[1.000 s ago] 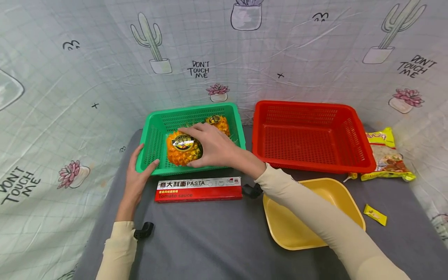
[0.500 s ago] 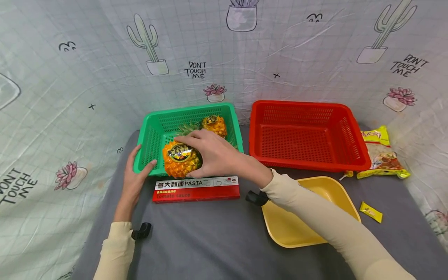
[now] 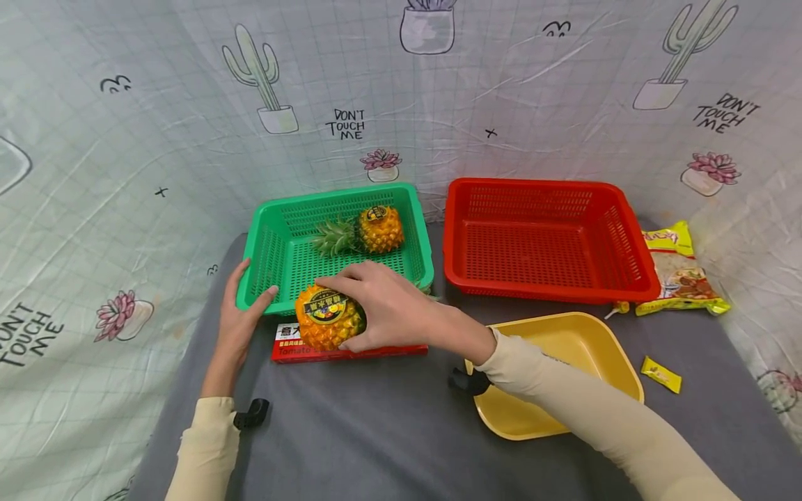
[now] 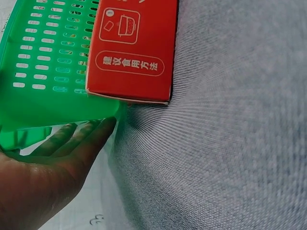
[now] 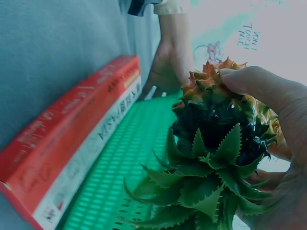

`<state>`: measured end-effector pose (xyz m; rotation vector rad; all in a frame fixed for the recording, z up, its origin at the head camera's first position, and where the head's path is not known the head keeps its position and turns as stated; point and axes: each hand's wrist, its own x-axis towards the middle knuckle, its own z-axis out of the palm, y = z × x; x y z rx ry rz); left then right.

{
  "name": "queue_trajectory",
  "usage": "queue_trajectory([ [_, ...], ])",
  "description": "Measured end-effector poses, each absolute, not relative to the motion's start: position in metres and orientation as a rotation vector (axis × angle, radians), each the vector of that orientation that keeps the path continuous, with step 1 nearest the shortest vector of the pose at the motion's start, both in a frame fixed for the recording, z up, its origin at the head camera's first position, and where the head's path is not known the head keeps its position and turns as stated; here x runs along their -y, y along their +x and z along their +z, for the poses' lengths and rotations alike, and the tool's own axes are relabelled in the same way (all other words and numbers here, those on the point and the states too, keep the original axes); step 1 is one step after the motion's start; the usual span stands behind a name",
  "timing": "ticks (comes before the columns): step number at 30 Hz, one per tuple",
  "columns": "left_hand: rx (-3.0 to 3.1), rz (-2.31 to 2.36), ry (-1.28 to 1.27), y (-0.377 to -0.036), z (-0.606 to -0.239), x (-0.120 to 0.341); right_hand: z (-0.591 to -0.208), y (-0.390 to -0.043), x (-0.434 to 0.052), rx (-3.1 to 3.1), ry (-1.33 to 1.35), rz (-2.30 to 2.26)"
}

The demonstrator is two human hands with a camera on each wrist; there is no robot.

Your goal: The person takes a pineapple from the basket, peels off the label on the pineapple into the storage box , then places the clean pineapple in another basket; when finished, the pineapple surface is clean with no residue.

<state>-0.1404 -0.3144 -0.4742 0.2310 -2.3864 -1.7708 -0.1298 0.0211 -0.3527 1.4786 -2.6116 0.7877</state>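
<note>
Left hand [image 3: 241, 316] at 9 o'clock, fingers [image 4: 91, 134] straight, pressed on the near-left corner of the green basket [image 3: 266, 261], steadying it. Second pineapple [image 3: 379, 228] lies inside, toward 12. Right hand [image 3: 388, 309] grips the pineapple [image 3: 326, 319], fingers curled round it, held just outside the basket's near rim over the red pasta box [image 3: 351, 351]. Step looks like carrying the fruit out of the basket. Next move likely calls for swinging it toward 3 o'clock, where yellow tray [image 3: 564, 348] and red basket [image 3: 545, 240] sit on the desk [image 3: 376, 431].
</note>
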Motion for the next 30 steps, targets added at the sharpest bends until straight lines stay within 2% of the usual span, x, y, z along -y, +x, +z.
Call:
queue_trajectory([
  [30,2.376,-1.787,0.222,-0.139,-0.475,0.313,-0.392,-0.078,-0.029,2.744,1.468,0.735],
])
